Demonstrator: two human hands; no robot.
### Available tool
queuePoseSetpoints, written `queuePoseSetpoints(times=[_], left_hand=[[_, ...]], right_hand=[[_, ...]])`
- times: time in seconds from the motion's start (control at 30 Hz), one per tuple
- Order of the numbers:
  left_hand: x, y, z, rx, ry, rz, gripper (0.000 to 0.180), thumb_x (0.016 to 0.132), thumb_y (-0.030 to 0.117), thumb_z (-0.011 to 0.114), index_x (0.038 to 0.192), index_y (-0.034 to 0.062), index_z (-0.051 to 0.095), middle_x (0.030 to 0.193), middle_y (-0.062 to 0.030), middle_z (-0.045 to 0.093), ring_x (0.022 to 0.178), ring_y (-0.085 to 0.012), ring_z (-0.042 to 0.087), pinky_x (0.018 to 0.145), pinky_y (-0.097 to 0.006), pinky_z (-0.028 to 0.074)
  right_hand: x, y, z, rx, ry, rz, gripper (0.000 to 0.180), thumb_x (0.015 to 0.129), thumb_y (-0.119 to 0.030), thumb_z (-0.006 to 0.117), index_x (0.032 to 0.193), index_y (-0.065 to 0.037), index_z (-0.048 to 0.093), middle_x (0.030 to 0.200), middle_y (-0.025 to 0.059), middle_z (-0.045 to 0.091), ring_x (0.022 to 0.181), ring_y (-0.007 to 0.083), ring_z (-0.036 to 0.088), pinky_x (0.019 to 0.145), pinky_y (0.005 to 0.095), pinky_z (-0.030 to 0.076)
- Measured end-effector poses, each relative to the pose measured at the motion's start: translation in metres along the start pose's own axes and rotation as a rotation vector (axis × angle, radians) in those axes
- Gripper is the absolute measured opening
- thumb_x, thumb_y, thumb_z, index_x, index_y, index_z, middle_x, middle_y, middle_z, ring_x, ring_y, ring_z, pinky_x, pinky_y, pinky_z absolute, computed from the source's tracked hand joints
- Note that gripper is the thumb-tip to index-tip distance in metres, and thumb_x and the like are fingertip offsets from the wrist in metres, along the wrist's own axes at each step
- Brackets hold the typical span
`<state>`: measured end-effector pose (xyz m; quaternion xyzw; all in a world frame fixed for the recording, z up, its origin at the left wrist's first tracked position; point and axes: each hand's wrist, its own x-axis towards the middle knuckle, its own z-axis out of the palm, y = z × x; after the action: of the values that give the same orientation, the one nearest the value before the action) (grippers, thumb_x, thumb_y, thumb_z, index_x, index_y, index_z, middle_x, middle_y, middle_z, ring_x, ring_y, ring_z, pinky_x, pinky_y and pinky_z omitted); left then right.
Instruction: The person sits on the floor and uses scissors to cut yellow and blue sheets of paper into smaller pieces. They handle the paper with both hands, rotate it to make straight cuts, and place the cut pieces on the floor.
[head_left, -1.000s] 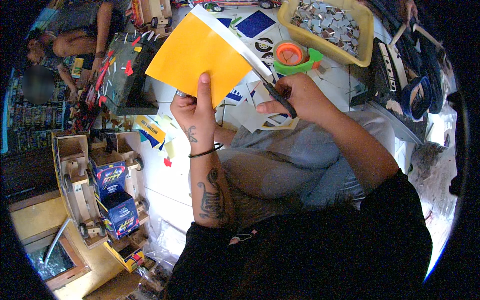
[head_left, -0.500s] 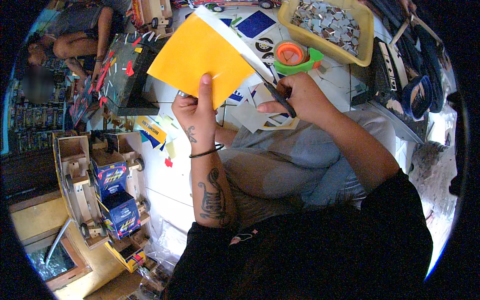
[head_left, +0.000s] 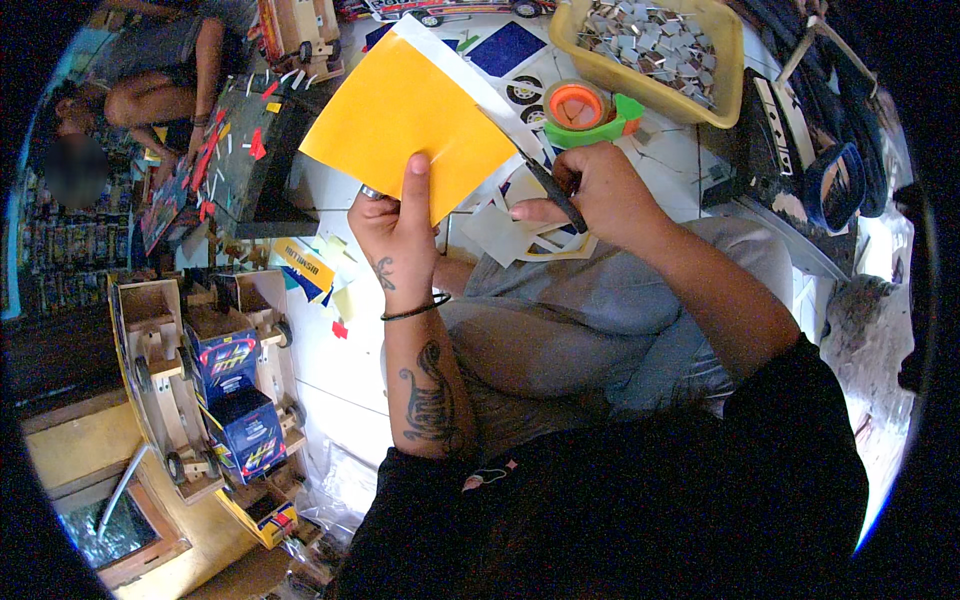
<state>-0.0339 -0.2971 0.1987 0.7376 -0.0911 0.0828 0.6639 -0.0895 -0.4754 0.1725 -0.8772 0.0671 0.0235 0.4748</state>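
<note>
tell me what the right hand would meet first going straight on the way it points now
Most likely the yellow sheet: the scissors in the right hand point up and left toward its right edge and seem to reach it, though depth is unclear.

Overexposed white floor (head_left: 345, 362), dim grainy left side, glare at right, black fisheye border, bowed edges

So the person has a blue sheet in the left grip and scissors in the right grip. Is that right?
Not quite: the sheet in the left grip is yellow-orange, not blue, as the head view shows. The scissors are in the right grip.
</note>
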Motion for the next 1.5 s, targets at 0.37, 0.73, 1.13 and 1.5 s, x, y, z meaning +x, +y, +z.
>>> queuePoseSetpoints(times=[0.37,0.73,1.13,1.5], left_hand=[[-0.003,0.001,0.004,0.036,-0.078,-0.087,0.02,0.08,0.017,0.062,0.074,-0.0018,0.06,0.063,-0.0006,0.058,0.054,-0.0023,0.047,0.047,-0.016,0.035],[-0.005,-0.004,0.008,-0.069,-0.097,-0.072,0.019,0.08,0.017,0.062,0.074,-0.0015,0.06,0.068,-0.0025,0.06,0.058,-0.0034,0.05,0.052,-0.017,0.038],[-0.007,-0.003,0.012,-0.046,-0.141,-0.06,0.02,0.08,0.017,0.062,0.071,-0.0002,0.06,0.063,-0.0003,0.058,0.054,-0.0022,0.046,0.047,-0.016,0.034],[-0.009,-0.003,0.014,-0.012,-0.227,-0.096,0.02,0.079,0.02,0.062,0.069,0.0033,0.057,0.053,0.0028,0.052,0.04,-0.0015,0.04,0.036,-0.017,0.028]], right_hand=[[0.0,-0.002,-0.002,0.003,0.111,-0.05,0.049,0.052,-0.045,0.078,0.057,-0.002,0.054,0.049,0.0046,0.051,0.045,0.0131,0.048,0.045,0.0255,0.038],[-0.001,-0.002,-0.006,0.021,0.108,-0.048,0.064,0.05,-0.062,0.07,0.061,-0.001,0.056,0.057,0.0131,0.056,0.055,0.0281,0.057,0.053,0.0357,0.045],[0.0,-0.001,-0.005,-0.006,0.148,-0.014,0.057,0.052,-0.055,0.072,0.064,-0.001,0.057,0.058,0.014,0.056,0.056,0.0303,0.057,0.054,0.0372,0.045],[0.005,0.008,-0.002,0.079,0.227,-0.062,0.043,0.053,-0.037,0.076,0.069,-0.002,0.058,0.062,0.0147,0.057,0.06,0.0319,0.058,0.056,0.039,0.045]])
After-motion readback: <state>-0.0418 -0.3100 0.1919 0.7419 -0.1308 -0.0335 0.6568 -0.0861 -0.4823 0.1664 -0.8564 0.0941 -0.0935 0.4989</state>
